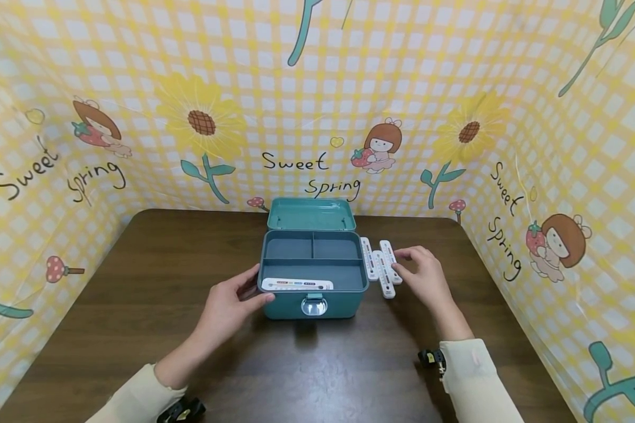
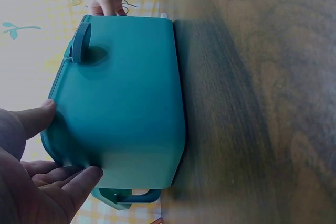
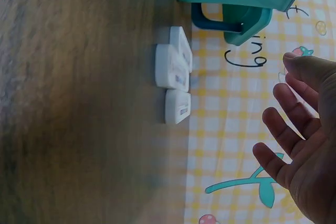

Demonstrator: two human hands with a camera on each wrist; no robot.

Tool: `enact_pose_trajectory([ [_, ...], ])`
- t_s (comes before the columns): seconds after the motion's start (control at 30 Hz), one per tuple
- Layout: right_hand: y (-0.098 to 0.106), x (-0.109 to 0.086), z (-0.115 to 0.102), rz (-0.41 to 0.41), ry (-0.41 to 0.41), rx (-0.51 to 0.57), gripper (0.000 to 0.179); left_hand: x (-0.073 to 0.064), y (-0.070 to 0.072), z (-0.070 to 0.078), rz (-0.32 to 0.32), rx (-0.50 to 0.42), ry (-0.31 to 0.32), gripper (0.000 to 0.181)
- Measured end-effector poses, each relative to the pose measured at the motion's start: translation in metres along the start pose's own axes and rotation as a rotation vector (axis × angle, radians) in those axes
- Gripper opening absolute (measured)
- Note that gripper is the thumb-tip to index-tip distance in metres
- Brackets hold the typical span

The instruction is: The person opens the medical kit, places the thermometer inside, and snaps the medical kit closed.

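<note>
A teal storage box [image 1: 283, 307] stands with its lid [image 1: 311, 214] raised at the back. My left hand [image 1: 222, 310] grips its front left corner, thumb [image 2: 39, 119] at the rim and fingers along the side. One white thermometer [image 1: 296, 285] with coloured markings lies along the front of the large compartment. Three more thermometers lie on the table right of the box: one beside its wall [image 1: 368, 258], a middle one [image 1: 383, 277] and a right one [image 1: 388, 252]. Beside these is my right hand [image 1: 427, 283], holding nothing, its fingers loosely spread in the right wrist view.
Behind the front compartment, dividers form two smaller compartments [image 1: 288, 247]. A clear latch [image 1: 314, 306] sits on the box front, and a handle [image 2: 139, 196] sticks out from the box. The dark wooden table [image 1: 153, 282] is bordered by a yellow checked cloth [image 1: 317, 106] at the back and sides.
</note>
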State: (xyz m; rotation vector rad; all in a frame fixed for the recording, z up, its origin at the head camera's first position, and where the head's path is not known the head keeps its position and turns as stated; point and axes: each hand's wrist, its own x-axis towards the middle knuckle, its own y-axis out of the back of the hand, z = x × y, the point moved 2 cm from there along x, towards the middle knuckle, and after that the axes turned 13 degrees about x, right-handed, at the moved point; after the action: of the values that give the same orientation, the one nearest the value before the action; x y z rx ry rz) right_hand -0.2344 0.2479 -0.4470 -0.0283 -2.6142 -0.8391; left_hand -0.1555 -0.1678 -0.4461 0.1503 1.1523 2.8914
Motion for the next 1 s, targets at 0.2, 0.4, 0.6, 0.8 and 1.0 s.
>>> enact_pose_trajectory([
  [0.2,0.0,-0.001,0.007,-0.004,-0.042,-0.013,0.028,0.001,0.0,0.0,-0.007,0.0,0.001,0.082],
  [0.4,-0.002,-0.002,0.018,-0.003,-0.072,-0.035,0.03,0.0,-0.001,0.0,-0.006,0.003,0.001,0.082],
  [0.6,-0.003,-0.001,0.027,-0.009,-0.115,-0.054,0.03,0.0,-0.001,0.0,0.002,0.007,-0.01,0.083],
  [0.8,-0.007,0.001,0.037,-0.053,-0.183,-0.069,0.032,-0.001,0.0,-0.002,-0.003,0.005,-0.005,0.086],
  [1.0,-0.009,0.001,0.047,-0.073,-0.216,-0.072,0.033,-0.001,-0.001,-0.003,-0.01,0.0,-0.001,0.088],
])
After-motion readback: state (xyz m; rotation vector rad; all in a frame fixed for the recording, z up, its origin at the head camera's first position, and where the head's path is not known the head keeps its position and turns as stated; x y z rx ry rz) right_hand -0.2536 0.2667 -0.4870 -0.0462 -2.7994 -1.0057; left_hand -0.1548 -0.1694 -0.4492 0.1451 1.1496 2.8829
